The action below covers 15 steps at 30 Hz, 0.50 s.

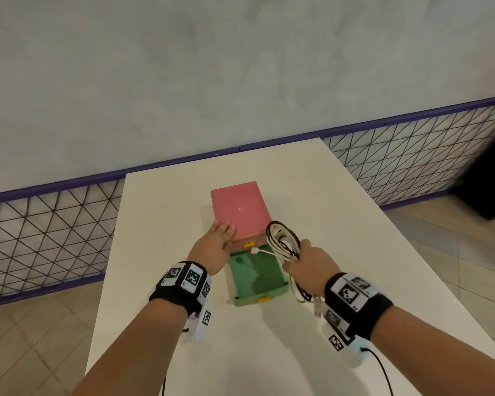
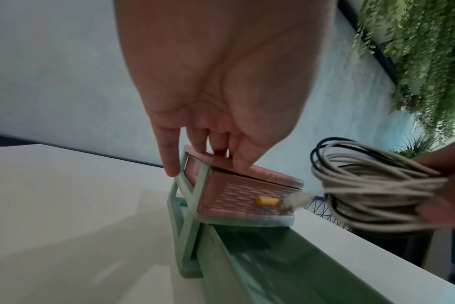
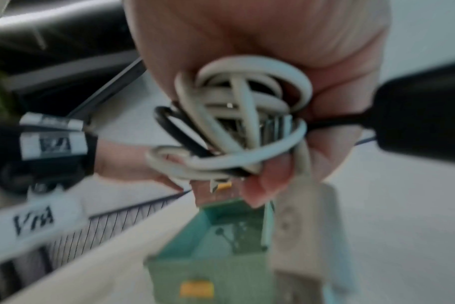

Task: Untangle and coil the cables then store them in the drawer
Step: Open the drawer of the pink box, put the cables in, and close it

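Note:
A small drawer unit with a pink top (image 1: 239,210) (image 2: 237,170) stands mid-table. Its green lower drawer (image 1: 256,277) (image 2: 260,267) (image 3: 221,236) is pulled out toward me and holds nothing. My left hand (image 1: 219,241) (image 2: 208,148) rests with straight fingers on the near left corner of the pink top. My right hand (image 1: 306,261) (image 3: 260,174) grips a coiled bundle of white and black cables (image 1: 283,241) (image 2: 372,185) (image 3: 234,127) just above the drawer's right side. A white plug (image 1: 255,250) hangs over the drawer's far end, and a USB plug (image 1: 317,308) dangles below my wrist.
The white table (image 1: 340,224) has bare room on all sides of the drawer unit. A purple-railed mesh fence (image 1: 412,155) runs behind it before a grey wall. A dark object (image 1: 489,190) stands on the floor at the far right.

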Each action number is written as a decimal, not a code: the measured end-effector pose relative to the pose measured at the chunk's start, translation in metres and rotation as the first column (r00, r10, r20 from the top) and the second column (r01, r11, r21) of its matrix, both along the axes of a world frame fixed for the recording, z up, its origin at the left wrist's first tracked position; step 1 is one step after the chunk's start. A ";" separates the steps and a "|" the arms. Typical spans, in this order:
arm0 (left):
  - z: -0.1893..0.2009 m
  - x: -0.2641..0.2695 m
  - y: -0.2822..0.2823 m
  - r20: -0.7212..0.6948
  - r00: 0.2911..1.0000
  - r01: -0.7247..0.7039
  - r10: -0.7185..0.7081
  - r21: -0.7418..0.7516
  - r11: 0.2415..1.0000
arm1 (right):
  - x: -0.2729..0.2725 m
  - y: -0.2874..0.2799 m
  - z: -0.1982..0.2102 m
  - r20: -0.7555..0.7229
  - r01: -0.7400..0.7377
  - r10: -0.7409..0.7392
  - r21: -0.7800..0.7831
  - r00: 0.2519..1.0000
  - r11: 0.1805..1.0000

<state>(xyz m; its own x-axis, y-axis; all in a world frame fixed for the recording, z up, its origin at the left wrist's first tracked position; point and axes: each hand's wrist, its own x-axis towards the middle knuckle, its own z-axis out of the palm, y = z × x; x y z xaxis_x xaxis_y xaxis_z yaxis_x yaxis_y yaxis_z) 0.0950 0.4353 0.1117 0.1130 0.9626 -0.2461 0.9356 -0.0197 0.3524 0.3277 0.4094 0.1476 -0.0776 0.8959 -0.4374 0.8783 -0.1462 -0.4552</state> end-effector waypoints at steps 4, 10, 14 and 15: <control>0.002 0.002 -0.002 -0.012 1.000 0.000 0.000 -0.004 1.000 | -0.026 -0.013 -0.013 0.159 -0.174 0.182 -0.063 0.970 0.983; 0.005 0.001 -0.002 -0.036 0.999 0.011 -0.012 -0.019 1.000 | -0.049 0.031 -0.052 0.100 -0.260 0.312 -0.351 0.945 0.899; 0.007 0.004 0.001 -0.108 0.994 0.026 -0.030 -0.038 0.999 | -0.054 0.040 -0.007 -0.154 -0.217 0.157 -0.548 0.976 0.808; 0.008 0.005 0.002 -0.131 0.991 0.028 -0.033 -0.038 0.999 | -0.053 0.043 -0.006 -0.191 -0.167 0.066 -0.581 0.979 0.797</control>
<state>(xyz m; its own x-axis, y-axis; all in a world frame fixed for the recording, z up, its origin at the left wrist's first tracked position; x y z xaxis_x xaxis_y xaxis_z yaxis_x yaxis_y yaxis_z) 0.0996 0.4372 0.1200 0.1066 0.9496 -0.2949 0.9730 -0.0385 0.2277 0.2744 0.4526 0.1416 -0.2750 0.4460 -0.8517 0.8330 -0.3319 -0.4427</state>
